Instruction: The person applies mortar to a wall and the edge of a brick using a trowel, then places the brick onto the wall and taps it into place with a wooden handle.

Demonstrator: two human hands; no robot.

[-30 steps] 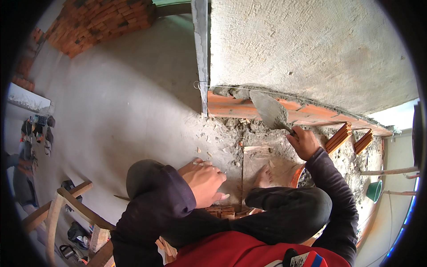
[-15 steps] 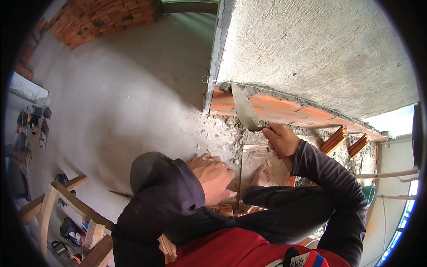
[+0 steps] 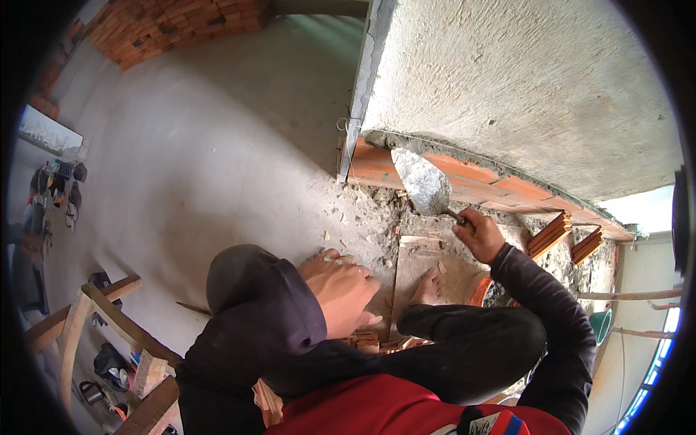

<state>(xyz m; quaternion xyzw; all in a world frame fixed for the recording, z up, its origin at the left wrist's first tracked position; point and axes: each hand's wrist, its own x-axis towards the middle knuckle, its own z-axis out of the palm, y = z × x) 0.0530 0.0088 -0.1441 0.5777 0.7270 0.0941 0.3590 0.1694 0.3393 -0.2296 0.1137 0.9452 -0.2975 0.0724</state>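
Grey floor point(image 3: 181, 138) in partial shade

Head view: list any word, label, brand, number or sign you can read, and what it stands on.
No text can be read.
White, red and blue patch, lower edge: any marks are too small and blurred.
Trowel: no lettering visible.

- You can read no text, number, brand or sign anywhere in view.
- At the lower edge, against your red top point(image 3: 362, 407), a small white, red and blue item point(image 3: 500, 424) shows dark marks on its white part. You cannot tell whether they are letters or a pattern: they are too small, and the item is cut off by the edge.
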